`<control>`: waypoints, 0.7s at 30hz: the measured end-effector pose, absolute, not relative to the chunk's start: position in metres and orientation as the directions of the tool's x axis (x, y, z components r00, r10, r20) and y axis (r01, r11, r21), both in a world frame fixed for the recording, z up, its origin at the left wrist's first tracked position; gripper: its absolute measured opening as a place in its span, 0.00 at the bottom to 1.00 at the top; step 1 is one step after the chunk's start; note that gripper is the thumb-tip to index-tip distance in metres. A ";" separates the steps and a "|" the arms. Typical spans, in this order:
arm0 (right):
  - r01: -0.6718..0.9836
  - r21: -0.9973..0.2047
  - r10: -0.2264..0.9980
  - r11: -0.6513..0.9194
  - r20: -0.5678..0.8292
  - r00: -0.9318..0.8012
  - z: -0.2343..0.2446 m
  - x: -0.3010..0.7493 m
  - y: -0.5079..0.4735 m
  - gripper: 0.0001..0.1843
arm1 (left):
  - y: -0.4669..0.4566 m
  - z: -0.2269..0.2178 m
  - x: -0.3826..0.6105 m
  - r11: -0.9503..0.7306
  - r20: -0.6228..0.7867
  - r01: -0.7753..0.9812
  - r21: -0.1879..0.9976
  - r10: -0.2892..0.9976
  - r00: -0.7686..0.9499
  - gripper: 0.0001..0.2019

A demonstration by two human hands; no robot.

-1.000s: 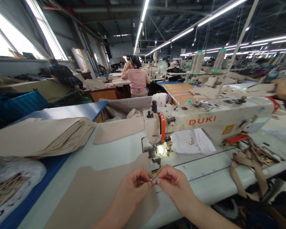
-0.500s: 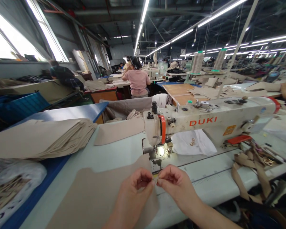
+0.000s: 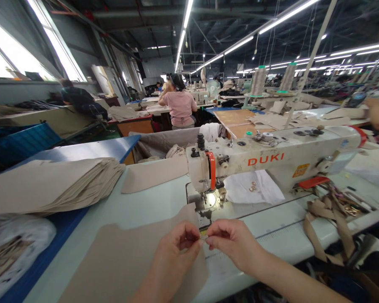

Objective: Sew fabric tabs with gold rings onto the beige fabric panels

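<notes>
My left hand (image 3: 180, 248) is closed in a pinch, thumb against forefinger, over the right end of a beige fabric piece (image 3: 113, 248) lying on the table. Just beside it, my right hand (image 3: 230, 242) pinches too, its fingertips almost meeting the left ones. What sits between the fingertips is too small to make out. Straight ahead of both hands stands a white sewing machine (image 3: 271, 153), its lamp lighting the needle plate (image 3: 210, 200). On the machine bed rests a white cloth (image 3: 268, 187) with several small gold-coloured metal pieces (image 3: 252, 186) on it.
Stacked beige panels (image 3: 63, 181) lie at left, above a plastic bag (image 3: 25, 244) of fabric strips. Another beige panel (image 3: 154, 174) lies behind the needle area. Beige straps (image 3: 316, 227) hang over the front edge at right. A person in pink (image 3: 178, 105) sits farther ahead.
My view has shifted slightly, so the scene sits a little farther left. Both hands stay pinched close together in nearly the same place. An arm at the far right has moved a little.
</notes>
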State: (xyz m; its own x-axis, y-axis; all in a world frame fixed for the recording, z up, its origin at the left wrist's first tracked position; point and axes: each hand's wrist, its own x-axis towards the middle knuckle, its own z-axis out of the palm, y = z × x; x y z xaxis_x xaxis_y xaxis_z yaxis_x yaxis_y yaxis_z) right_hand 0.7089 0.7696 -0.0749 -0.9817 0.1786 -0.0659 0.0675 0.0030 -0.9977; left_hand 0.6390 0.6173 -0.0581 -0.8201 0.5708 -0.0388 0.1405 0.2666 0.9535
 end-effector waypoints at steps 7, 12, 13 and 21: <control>0.111 -0.986 0.179 -0.123 -0.132 -0.975 -0.082 0.707 0.775 0.04 | 0.610 -0.062 0.603 0.270 -0.048 0.230 0.935 0.738 -0.673 0.06; 0.157 -0.982 0.224 -0.108 -0.178 -0.958 -0.092 0.700 0.785 0.07 | 0.609 -0.086 0.577 0.428 0.242 0.656 0.621 0.692 -0.680 0.11; 0.158 -0.984 0.231 -0.087 -0.174 -0.957 -0.093 0.698 0.787 0.06 | 0.611 -0.092 0.577 0.428 0.272 0.712 0.556 0.716 -0.643 0.12; 0.409 -0.910 0.203 0.063 -0.390 -0.898 -0.083 0.654 0.785 0.08 | 0.625 -0.115 0.596 0.407 0.424 0.846 0.345 0.737 -0.527 0.14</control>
State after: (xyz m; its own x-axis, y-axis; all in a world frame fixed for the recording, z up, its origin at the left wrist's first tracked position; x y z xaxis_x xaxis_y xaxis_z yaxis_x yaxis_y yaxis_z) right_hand 0.6543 0.7852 -0.0826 -0.8985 0.2026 -0.3895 0.4089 0.0630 -0.9104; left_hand 0.5965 0.6246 -0.1150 -0.5268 0.7368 0.4237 0.8460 0.4066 0.3448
